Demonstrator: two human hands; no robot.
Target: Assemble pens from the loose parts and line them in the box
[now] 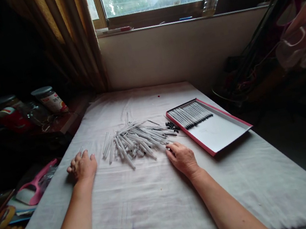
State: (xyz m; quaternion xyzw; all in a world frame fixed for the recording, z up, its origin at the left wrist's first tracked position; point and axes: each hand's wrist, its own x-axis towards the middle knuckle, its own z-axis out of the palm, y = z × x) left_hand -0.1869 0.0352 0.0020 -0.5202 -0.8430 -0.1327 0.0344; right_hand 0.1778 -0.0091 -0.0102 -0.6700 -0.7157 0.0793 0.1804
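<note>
A loose heap of white pen barrels [133, 139] lies in the middle of a table covered with a white cloth [156, 200]. My left hand [83, 166] rests on the cloth left of the heap, its fingers curled under and nothing visible in them. My right hand [182, 157] lies at the heap's right edge, fingertips bent down onto the nearest barrel. A small cluster of black caps [172, 125] sits just beyond the right hand. A shallow red-edged box [218, 134] to the right holds a neat row of white pens with black tips [191, 115].
Jars [49, 99] stand on a dark side shelf at the left. A pink-handled tool [37, 186] lies below the table's left edge. The wall and window sill [154, 23] are behind the table. Bags and rods [288, 27] crowd the right.
</note>
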